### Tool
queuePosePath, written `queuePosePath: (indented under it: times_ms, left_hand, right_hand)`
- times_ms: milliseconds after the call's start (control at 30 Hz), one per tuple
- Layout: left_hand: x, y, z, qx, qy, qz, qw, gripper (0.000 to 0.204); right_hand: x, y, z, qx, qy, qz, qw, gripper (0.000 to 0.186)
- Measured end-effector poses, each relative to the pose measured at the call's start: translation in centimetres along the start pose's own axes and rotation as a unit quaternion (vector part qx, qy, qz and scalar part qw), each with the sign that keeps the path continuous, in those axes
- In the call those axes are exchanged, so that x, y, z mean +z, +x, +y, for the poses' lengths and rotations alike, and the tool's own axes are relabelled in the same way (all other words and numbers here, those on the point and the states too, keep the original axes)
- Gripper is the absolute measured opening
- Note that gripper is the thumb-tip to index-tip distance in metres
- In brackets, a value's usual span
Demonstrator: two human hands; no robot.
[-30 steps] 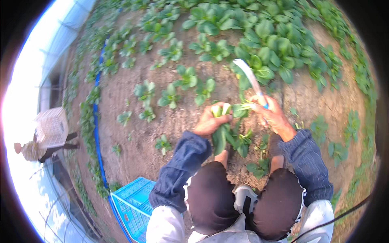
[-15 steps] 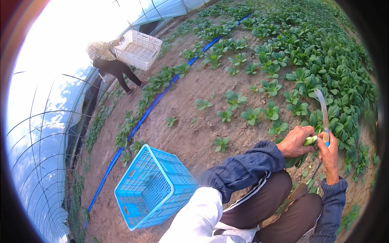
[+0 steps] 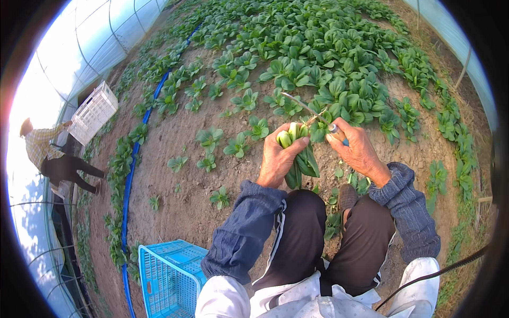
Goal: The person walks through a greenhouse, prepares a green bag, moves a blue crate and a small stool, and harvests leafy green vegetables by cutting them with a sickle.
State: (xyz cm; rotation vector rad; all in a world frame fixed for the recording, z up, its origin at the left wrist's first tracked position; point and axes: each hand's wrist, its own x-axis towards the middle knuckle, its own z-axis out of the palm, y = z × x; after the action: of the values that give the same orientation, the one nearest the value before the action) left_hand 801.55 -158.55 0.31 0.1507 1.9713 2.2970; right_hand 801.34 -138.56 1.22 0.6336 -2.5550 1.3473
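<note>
A small bunch of leafy greens (image 3: 306, 160), which look like bok choy, is gripped in my left hand (image 3: 274, 163). Their pale stem ends stick up past my thumb and the leaves hang down in front of my knees. My right hand (image 3: 361, 152) is closed round the wooden handle of a sickle (image 3: 335, 129). Its thin curved blade points up and left, just beyond the stem ends. A brownish root tuft (image 3: 315, 117) shows beside the blade; whether the two touch, I cannot tell.
A blue plastic crate (image 3: 167, 267) stands on the soil at my lower left. Dense greens (image 3: 328, 58) grow ahead, with scattered small plants (image 3: 210, 139) nearer. A blue hose (image 3: 127, 199) runs along the left. Beyond it, a person (image 3: 45, 151) carries a white crate (image 3: 95, 114).
My view has swung to the right, so the crate and the other person sit further left. My hands have moved apart, and the bunch in my left hand shows more plainly.
</note>
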Motion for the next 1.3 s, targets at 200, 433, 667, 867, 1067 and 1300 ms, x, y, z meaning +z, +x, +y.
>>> queuePosePath:
  times_ms: [200,433,667,867,1067,1300]
  left_hand:
    - [3.0,0.1,-0.8,0.012,-0.033,-0.03,0.999,0.022]
    - [3.0,-0.4,-0.7,0.0,-0.034,-0.009,0.999,0.02]
    - [3.4,-0.9,0.2,-0.064,-0.166,0.007,0.984,0.014]
    - [1.2,0.9,-0.8,-0.075,-0.217,-0.027,0.973,0.03]
    - [1.8,5.8,-7.3,-0.172,0.082,-0.129,0.973,0.03]
    - [7.9,13.3,-22.1,0.185,0.628,-0.419,0.629,0.025]
  right_hand:
    - [-1.7,-2.2,1.2,-0.028,-0.07,-0.002,0.997,0.019]
    - [-0.9,-2.3,1.5,-0.012,-0.084,-0.04,0.996,0.022]
    - [0.2,-2.1,3.4,0.011,-0.095,-0.039,0.995,0.021]
    - [-0.8,-12.0,14.9,0.258,-0.038,-0.074,0.963,0.027]
    - [0.0,-15.2,18.2,0.489,0.249,-0.034,0.835,0.034]
    - [3.1,-11.7,24.0,0.537,0.169,0.084,0.822,0.027]
